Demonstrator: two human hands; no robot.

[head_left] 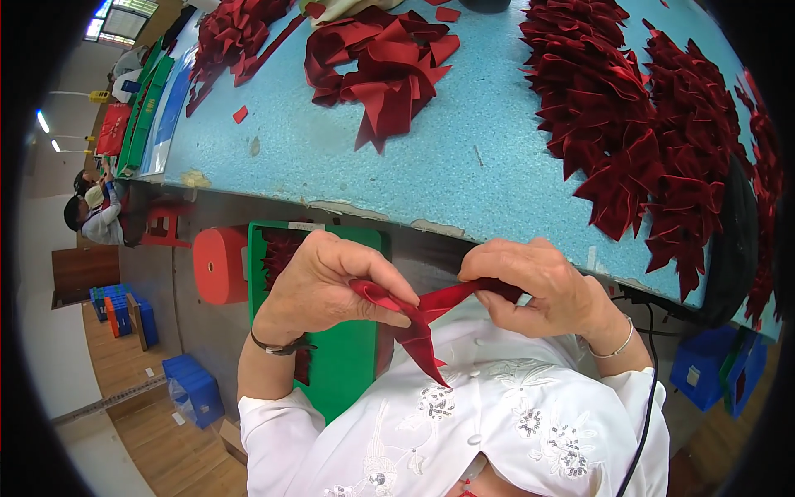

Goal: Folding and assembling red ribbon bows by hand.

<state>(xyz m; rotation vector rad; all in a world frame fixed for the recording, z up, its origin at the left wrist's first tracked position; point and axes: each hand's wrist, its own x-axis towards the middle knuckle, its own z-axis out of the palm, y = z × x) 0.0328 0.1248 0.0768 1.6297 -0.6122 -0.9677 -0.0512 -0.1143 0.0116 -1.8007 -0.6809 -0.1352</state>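
A dark red ribbon (418,330) is stretched between my two hands, in front of my chest and just off the table's near edge. My left hand (327,290) pinches it between thumb and fingers where it is folded into a loop, and one pointed tail hangs down below. My right hand (534,286) grips the other stretch of the ribbon between thumb and curled fingers. Ahead on the blue table (464,149) lies a loose heap of the same red ribbon (381,70). Rows of finished-looking red bows (596,116) are stacked at the right.
Another ribbon pile (240,37) sits at the far left, near small red scraps (240,114). Below my left arm is a green crate (339,364) with red pieces, beside a red stool (219,265). A black cable (652,373) hangs at my right. People (99,219) sit farther left.
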